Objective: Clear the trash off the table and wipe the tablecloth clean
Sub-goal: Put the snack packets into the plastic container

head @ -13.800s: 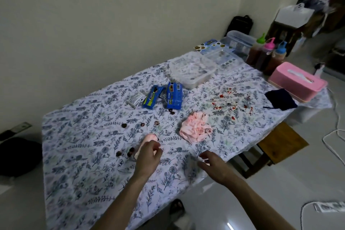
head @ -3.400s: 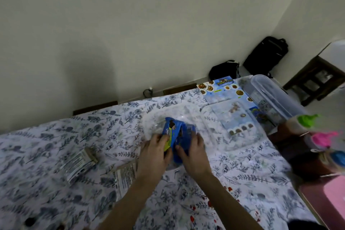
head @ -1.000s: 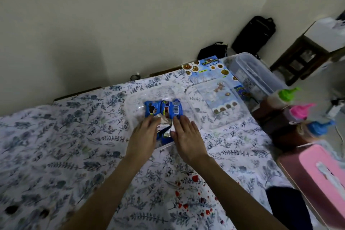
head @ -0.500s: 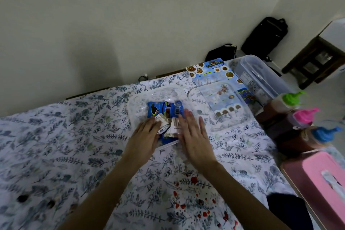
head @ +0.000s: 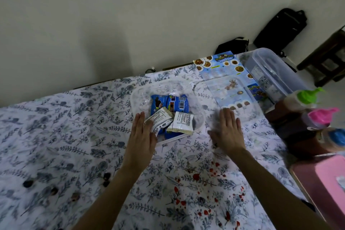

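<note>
Tablecloth [head: 56, 136] (floral, red-spotted); left hand [head: 142, 136] and right hand [head: 226, 132] flat, empty.

Both my hands flat, fingers spread, holding nothing. Left hand [head: 142, 136] at near-left rim of clear tub [head: 139, 99], fingertips touching a white wrapper [head: 158, 120]. Second white wrapper [head: 182, 122] just right of it, blue wrappers [head: 169, 103] beyond, all in the tub. Right hand [head: 226, 129] on tablecloth [head: 74, 136], right of tub. Red spots [head: 196, 176] and dark crumbs [head: 106, 178] near my forearms.
</note>
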Available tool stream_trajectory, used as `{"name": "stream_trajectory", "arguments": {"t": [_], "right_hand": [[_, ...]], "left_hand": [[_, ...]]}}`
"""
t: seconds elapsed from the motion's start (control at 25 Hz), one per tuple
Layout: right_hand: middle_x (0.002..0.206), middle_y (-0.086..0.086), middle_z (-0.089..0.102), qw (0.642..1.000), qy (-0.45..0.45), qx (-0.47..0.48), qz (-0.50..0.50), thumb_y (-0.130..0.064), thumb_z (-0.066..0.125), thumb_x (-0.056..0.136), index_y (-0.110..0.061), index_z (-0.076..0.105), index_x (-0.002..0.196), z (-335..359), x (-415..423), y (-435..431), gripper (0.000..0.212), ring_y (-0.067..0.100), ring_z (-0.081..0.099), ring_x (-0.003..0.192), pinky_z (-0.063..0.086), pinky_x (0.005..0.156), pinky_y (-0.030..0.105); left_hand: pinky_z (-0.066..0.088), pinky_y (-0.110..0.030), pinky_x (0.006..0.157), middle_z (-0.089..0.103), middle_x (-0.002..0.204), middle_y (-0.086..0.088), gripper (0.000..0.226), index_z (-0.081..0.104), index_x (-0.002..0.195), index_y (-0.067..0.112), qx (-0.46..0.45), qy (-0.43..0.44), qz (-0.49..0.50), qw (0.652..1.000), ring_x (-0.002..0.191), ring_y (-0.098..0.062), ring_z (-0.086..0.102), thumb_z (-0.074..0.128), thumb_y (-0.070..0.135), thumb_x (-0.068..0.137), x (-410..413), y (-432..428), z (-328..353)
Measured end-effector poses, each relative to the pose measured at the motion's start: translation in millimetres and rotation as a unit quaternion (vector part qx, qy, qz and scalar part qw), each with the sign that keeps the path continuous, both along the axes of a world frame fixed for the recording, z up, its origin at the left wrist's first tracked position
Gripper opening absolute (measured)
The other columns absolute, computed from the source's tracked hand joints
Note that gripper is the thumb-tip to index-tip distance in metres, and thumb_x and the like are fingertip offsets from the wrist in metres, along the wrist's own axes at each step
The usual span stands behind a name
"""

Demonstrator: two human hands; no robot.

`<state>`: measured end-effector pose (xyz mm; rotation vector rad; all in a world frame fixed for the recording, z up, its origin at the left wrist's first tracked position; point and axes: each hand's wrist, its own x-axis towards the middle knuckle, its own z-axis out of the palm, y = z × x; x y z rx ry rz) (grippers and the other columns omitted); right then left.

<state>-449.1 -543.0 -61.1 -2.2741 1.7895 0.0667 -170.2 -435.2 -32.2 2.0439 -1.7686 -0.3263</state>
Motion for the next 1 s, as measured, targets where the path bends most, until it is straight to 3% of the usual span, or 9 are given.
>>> {"name": "stream_trajectory", "arguments": {"t": [0.12, 0.2, 0.28, 0.48, 0.68, 0.8, 0.84, 0.92, 1.0], "right_hand": [[0.152, 0.033, 0.01, 0.997, 0.057, -0.029, 0.031, -0.038, 0.035, 0.099, 0.001, 0.008, 0.148, -2.5, 2.3, -1.5, 0.069, 0.047, 0.012, 0.142, 0.015, 0.117, 0.054], [0.142, 0.039, 0.033, 0.996, 0.064, -0.038, 0.048, -0.035, 0.017, 0.101, 0.007, 0.029, 0.142, 2.5, 0.1, -1.9, 0.06, 0.052, 0.035, 0.131, 0.034, 0.107, 0.058], [0.133, 0.036, 0.047, 0.998, 0.036, -0.038, 0.039, -0.037, 0.001, 0.101, 0.007, 0.044, 0.134, 11.9, -7.4, -6.9, 0.07, 0.05, 0.048, 0.123, 0.045, 0.099, 0.058], [0.13, 0.022, 0.057, 0.976, -0.143, -0.157, -0.049, -0.04, 0.027, 0.099, -0.001, 0.051, 0.128, 65.7, 2.5, -17.3, 0.054, 0.04, 0.049, 0.126, 0.039, 0.106, 0.053], [0.122, 0.011, 0.064, 0.921, -0.32, -0.185, -0.125, -0.04, 0.035, 0.098, -0.014, 0.049, 0.13, 107.7, 39.9, 0.6, 0.043, 0.032, 0.062, 0.102, 0.054, 0.078, 0.041], [0.105, 0.004, 0.071, 0.934, -0.3, -0.184, -0.061, -0.037, 0.032, 0.099, -0.015, 0.052, 0.129, 106.4, 75.5, 32.9, 0.042, 0.013, 0.064, 0.071, 0.052, 0.057, 0.019], [0.099, 0.003, 0.073, 0.942, -0.283, -0.179, -0.031, -0.039, 0.029, 0.099, -0.014, 0.053, 0.127, 103.2, 86.9, 43.7, 0.044, 0.011, 0.064, 0.067, 0.053, 0.054, 0.018], [0.102, 0.008, 0.073, 0.957, -0.224, -0.184, 0.022, -0.038, 0.036, 0.097, -0.01, 0.055, 0.122, 87.1, 102.8, 60.4, 0.042, 0.019, 0.07, 0.082, 0.06, 0.068, 0.032], [0.112, 0.012, 0.07, 0.963, -0.154, -0.211, 0.07, -0.031, 0.046, 0.09, -0.006, 0.057, 0.117, 68.9, 112.5, 73.3, 0.039, 0.024, 0.068, 0.1, 0.056, 0.085, 0.039]], "left_hand": [[0.019, -0.044, 0.116, 0.021, 0.157, -0.018, 0.052, 0.039, 0.137, 0.006, -0.003, -0.013, -0.005, 1.0, 0.148, -0.031, 0.008, 0.023, 0.033, 0.095, 0.2, 0.7, -2.6], [0.017, -0.043, 0.116, 0.02, 0.158, -0.016, 0.054, 0.038, 0.139, 0.007, 0.003, -0.009, -0.003, 1.0, 0.149, -0.03, 0.007, 0.022, 0.034, 0.095, 0.2, 0.8, -3.5], [0.019, -0.043, 0.117, 0.021, 0.158, -0.015, 0.054, 0.039, 0.139, 0.007, 0.006, -0.004, -0.002, 1.0, 0.149, -0.029, 0.007, 0.021, 0.035, 0.095, 0.6, 0.5, -3.5], [0.022, -0.044, 0.117, 0.026, 0.156, -0.017, 0.056, 0.042, 0.136, 0.006, 0.007, 0.009, 0.003, 1.0, 0.148, -0.029, 0.009, 0.02, 0.036, 0.094, -0.9, 0.3, 1.0], [0.022, -0.045, 0.119, 0.026, 0.156, -0.014, 0.062, 0.043, 0.137, 0.007, 0.016, 0.033, 0.017, 0.999, 0.147, -0.021, 0.005, 0.016, 0.039, 0.092, -1.7, 1.0, 6.4], [0.018, -0.034, 0.12, 0.023, 0.156, -0.003, 0.052, 0.045, 0.135, 0.008, -0.005, 0.073, 0.014, 0.997, 0.147, -0.017, 0.005, 0.024, 0.035, 0.096, -4.1, 1.9, 8.8], [0.017, -0.025, 0.119, 0.024, 0.153, 0.003, 0.043, 0.048, 0.133, 0.009, -0.02, 0.111, 0.026, 0.993, 0.147, -0.015, 0.007, 0.032, 0.028, 0.098, -4.4, 2.9, 13.2], [0.018, -0.006, 0.11, 0.031, 0.148, 0.007, 0.031, 0.054, 0.127, 0.013, -0.058, 0.195, 0.062, 0.977, 0.146, -0.013, 0.018, 0.045, 0.013, 0.098, -2.5, 6.2, 21.5], [0.024, -0.01, 0.108, 0.036, 0.146, 0.007, 0.029, 0.054, 0.124, 0.02, -0.073, 0.261, 0.085, 0.959, 0.143, -0.012, 0.026, 0.048, 0.011, 0.096, 0.3, 9.3, 29.9]]}}
